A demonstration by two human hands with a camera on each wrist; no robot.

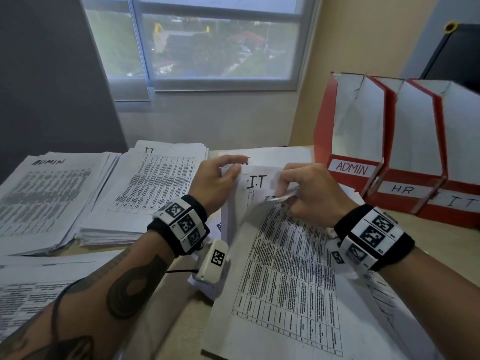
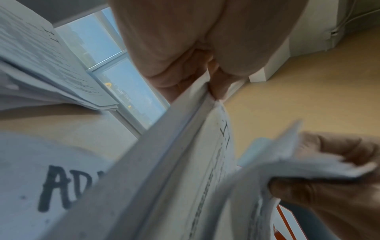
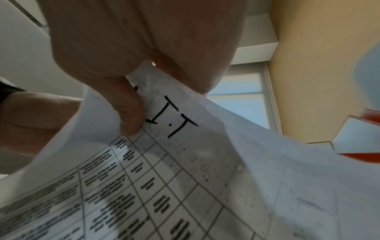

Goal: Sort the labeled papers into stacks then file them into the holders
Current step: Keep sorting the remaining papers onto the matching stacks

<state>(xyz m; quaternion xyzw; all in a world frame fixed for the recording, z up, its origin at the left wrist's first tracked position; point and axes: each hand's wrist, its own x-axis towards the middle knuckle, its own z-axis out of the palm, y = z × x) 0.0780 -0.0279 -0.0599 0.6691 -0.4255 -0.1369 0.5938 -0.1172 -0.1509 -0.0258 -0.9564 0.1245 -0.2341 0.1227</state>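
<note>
The sheet marked "I.T" (image 1: 259, 183) is held up over the desk, raised at its top edge above a loose batch of printed table sheets (image 1: 285, 268) lying in front of the person. The right hand (image 1: 309, 193) has its fingers curled and pinches that top edge, the thumb pressed on the paper just beside the handwritten label, as the right wrist view shows plainly. The left hand (image 1: 215, 183) pinches the left top corner of the raised papers between thumb and fingers; the left wrist view suggests it holds more than one sheet, though how many cannot be told. To the left lie two thick sorted stacks, the I.T stack (image 1: 155, 183) near the hands and the ADMIN stack (image 1: 44, 196) beyond it, with more papers at the near left edge whose label cannot be seen. At the right stand three red holders, touching side by side: ADMIN holder (image 1: 350, 141), HR holder (image 1: 410, 157) and IT holder (image 1: 459, 178), all seemingly without papers in them. Sorting looks well advanced but unfinished; this sheet likely belongs on the I.T stack, and all the filing appears still to do.
</note>
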